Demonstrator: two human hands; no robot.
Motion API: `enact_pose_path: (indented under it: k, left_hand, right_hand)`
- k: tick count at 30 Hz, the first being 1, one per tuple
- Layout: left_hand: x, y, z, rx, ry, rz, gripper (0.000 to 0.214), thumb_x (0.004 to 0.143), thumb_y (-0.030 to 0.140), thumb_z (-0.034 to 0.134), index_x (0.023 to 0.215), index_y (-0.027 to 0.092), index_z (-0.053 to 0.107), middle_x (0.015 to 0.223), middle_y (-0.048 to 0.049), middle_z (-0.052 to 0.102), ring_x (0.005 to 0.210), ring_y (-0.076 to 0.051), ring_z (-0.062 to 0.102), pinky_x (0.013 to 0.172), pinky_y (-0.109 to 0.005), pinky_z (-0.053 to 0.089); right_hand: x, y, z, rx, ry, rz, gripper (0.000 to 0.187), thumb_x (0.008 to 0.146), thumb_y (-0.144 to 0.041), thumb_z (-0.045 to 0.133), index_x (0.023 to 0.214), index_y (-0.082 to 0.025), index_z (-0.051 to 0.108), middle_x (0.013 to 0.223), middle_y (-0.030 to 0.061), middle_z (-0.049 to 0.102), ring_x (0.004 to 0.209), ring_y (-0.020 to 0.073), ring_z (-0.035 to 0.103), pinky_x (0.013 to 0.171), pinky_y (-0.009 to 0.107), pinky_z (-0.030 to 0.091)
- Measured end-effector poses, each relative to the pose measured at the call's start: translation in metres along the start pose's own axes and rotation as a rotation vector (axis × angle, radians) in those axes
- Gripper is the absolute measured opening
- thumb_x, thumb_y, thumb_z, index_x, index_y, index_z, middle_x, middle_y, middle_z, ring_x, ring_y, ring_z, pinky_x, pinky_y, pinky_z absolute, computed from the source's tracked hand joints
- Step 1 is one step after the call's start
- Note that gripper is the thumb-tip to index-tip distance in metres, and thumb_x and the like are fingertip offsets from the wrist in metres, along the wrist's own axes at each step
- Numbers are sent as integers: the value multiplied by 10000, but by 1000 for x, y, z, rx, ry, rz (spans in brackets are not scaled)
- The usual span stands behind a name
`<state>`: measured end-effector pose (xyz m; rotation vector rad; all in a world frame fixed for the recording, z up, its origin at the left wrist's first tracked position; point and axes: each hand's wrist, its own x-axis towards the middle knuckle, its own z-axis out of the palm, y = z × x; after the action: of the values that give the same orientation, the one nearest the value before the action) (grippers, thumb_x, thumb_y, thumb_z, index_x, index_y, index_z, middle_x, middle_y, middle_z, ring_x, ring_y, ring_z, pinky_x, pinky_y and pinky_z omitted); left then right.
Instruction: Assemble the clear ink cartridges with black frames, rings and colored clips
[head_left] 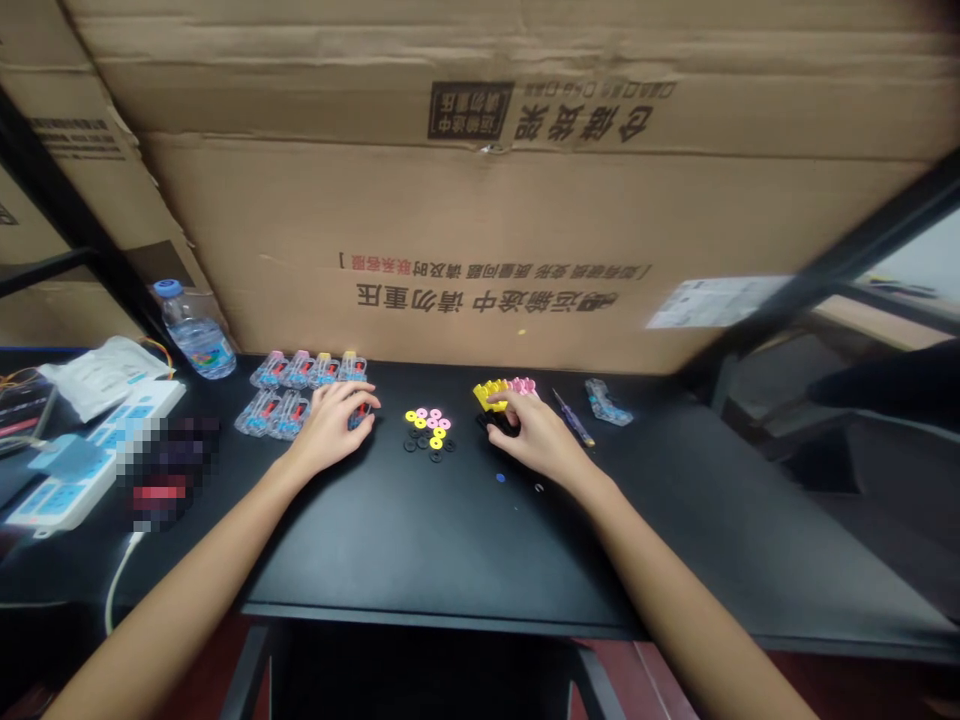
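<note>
My left hand (pixel 334 425) rests on the black table (pixel 450 540), fingers curled over a small clear-and-red packet (pixel 361 412) beside two rows of similar clear packets (pixel 296 390). My right hand (pixel 529 430) lies with fingers bent over a small black piece (pixel 501 424), just below a heap of yellow parts (pixel 489 392) and pink parts (pixel 523 384). Between the hands lies a cluster of small yellow, pink and black rings (pixel 430 430).
A screwdriver (pixel 574 418) and another clear packet (pixel 607 400) lie right of my right hand. A water bottle (pixel 193 330), white power strips (pixel 90 450) and a white bag (pixel 97 375) sit at left. Large cardboard (pixel 525 200) stands behind the table.
</note>
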<state>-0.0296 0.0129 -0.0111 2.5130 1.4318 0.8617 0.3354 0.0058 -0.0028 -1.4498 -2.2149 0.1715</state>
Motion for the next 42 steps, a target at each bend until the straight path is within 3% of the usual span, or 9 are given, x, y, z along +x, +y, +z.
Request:
enact_pose_path:
  k: [7, 13, 23, 27, 29, 31, 33, 37, 42]
  left_hand:
    - [0, 1, 1, -15, -15, 4, 155, 997, 241, 585, 1095, 260, 704, 1418, -76, 691, 1372, -287, 604, 1198, -541, 330]
    - [0, 3, 0, -27, -29, 4, 150, 1005, 248, 581, 1089, 260, 704, 1420, -72, 687, 1375, -282, 600, 1191, -533, 329]
    - [1, 10, -2, -52, -99, 96, 158, 1041, 275, 563, 1104, 258, 707, 1410, -68, 694, 1341, -290, 620, 1181, -568, 364]
    - [-6, 32, 0, -109, -189, 142, 339, 1072, 342, 548, 1392, 261, 622, 1492, -98, 662, 1403, -296, 595, 1230, -557, 391]
    - [-12, 46, 7, -174, -240, 89, 732, 1056, 493, 592, 1680, 231, 314, 1698, -158, 461, 1577, -326, 437, 1296, -554, 358]
    - [-20, 57, 18, -218, -323, 53, 958, 1055, 604, 558, 1754, 215, 31, 1813, -174, 202, 1684, -332, 224, 1333, -541, 330]
    - [-25, 63, 28, -216, -393, 53, 1012, 1056, 662, 513, 1755, 220, -69, 1832, -158, 72, 1702, -337, 103, 1356, -542, 297]
    - [-31, 59, 40, -126, -390, 31, 1023, 1058, 674, 487, 1755, 182, -79, 1827, -169, 21, 1695, -359, 24, 1372, -578, 238]
    - [-33, 50, 42, -29, -369, -53, 1000, 1062, 683, 456, 1755, 114, 13, 1809, -220, 63, 1685, -375, 55, 1363, -591, 257]
  right_hand:
    - [-2, 12, -3, 60, -30, -56, 286, 880, -270, 638, 1147, -187, 700, 753, -8, 535, 702, 210, 570, 690, 332, 442]
    - [-5, 22, -15, 154, -107, -87, 168, 928, -364, 660, 945, -219, 743, 733, 10, 588, 719, 216, 602, 710, 343, 484]
    - [-7, 23, -21, 85, 30, -40, 135, 934, -317, 657, 980, -225, 744, 802, 46, 681, 795, 251, 650, 763, 401, 535]
    - [-5, 1, -17, 148, 245, -32, 137, 982, -327, 643, 1031, -235, 733, 1015, 100, 748, 880, 270, 681, 846, 466, 587]
    - [-5, -16, -5, 245, 283, -27, 185, 1030, -323, 600, 1148, -242, 718, 1163, 116, 746, 943, 263, 720, 888, 471, 613]
    - [-7, -31, 10, 325, 205, -59, 280, 1057, -341, 577, 1307, -254, 672, 1356, 132, 699, 1146, 282, 727, 993, 490, 614]
    - [-9, -40, 25, 336, 83, -75, 403, 1079, -377, 546, 1464, -266, 592, 1547, 143, 597, 1427, 313, 602, 1166, 541, 533]
    - [-16, -38, 41, 225, -129, -24, 652, 1082, -503, 526, 1669, -253, 393, 1745, 156, 389, 1620, 334, 383, 1315, 592, 351]
    - [-21, -27, 45, 95, -214, -26, 726, 1093, -587, 467, 1710, -223, 354, 1768, 153, 362, 1631, 338, 365, 1319, 591, 349]
